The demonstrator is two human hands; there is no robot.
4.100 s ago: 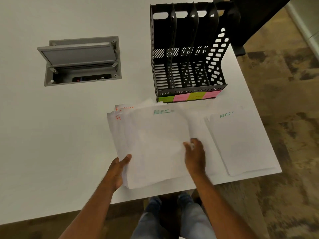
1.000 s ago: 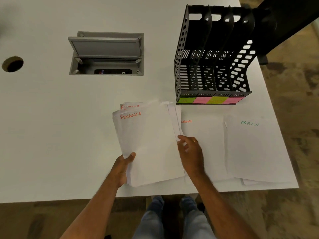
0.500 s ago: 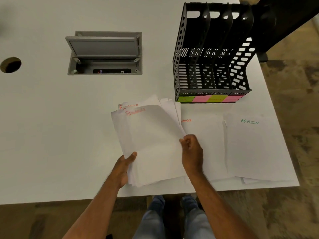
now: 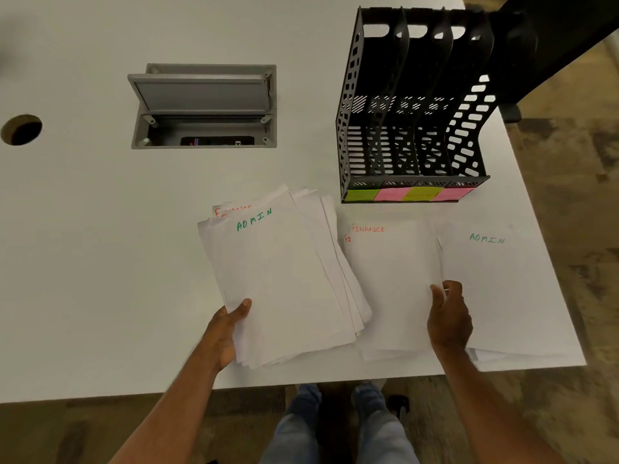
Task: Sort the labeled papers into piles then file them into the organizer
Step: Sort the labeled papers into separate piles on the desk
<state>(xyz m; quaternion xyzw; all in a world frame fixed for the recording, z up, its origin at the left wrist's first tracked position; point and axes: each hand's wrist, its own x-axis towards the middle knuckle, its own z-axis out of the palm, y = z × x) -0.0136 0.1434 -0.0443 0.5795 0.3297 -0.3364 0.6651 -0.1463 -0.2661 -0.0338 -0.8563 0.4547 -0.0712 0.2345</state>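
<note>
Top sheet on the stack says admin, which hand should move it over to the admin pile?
Probably the right hand: it holds nothing and hovers between the FINANCE pile and ADMIN pile. The left hand grips the unsorted stack, steadying it.

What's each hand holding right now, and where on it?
Left hand grips the paper stack at its near-left corner. Right hand holds nothing, over the Finance pile.

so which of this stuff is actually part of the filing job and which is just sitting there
Part of the job:
- unsorted stack, held by the left hand
- finance pile, with the right hand on it
- admin pile
- black organizer with sticky labels

Just there:
- open cable box
- cable hole
</note>
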